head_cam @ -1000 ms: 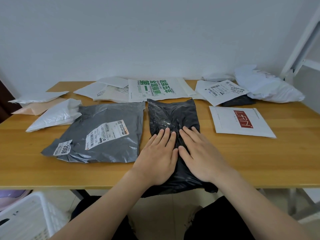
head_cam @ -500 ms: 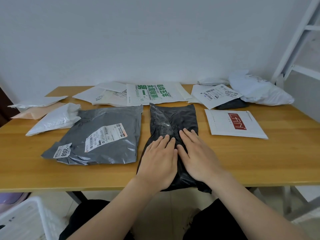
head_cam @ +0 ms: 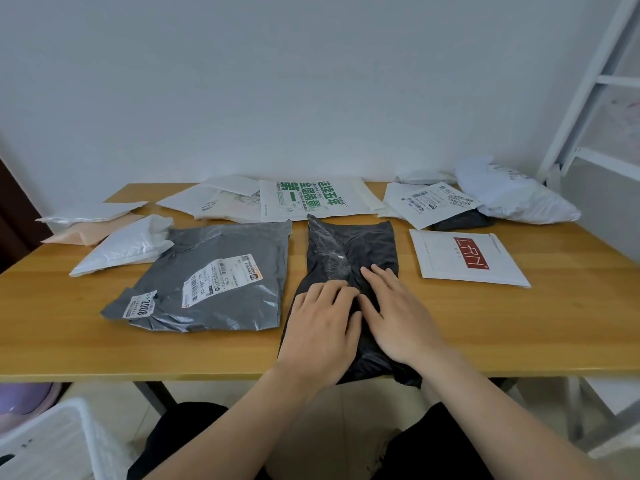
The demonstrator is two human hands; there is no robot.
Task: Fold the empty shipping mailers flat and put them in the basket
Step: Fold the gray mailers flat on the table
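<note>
Pressing flat, left hand (head_cam: 320, 332) and right hand (head_cam: 396, 317) spread on the black mailer (head_cam: 349, 244): best sweep air outward before folding.

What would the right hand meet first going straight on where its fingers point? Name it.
The right hand lies flat on the black mailer, fingers aimed away and slightly left. Past that mailer's far edge it would probably meet the green-printed white mailer first.

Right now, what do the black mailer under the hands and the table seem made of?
Black mailer: probably thin plastic film, slightly glossy; it wrinkles and glints. Table: wood or wood-look laminate, smooth satin; pale grain streaks show.
</note>
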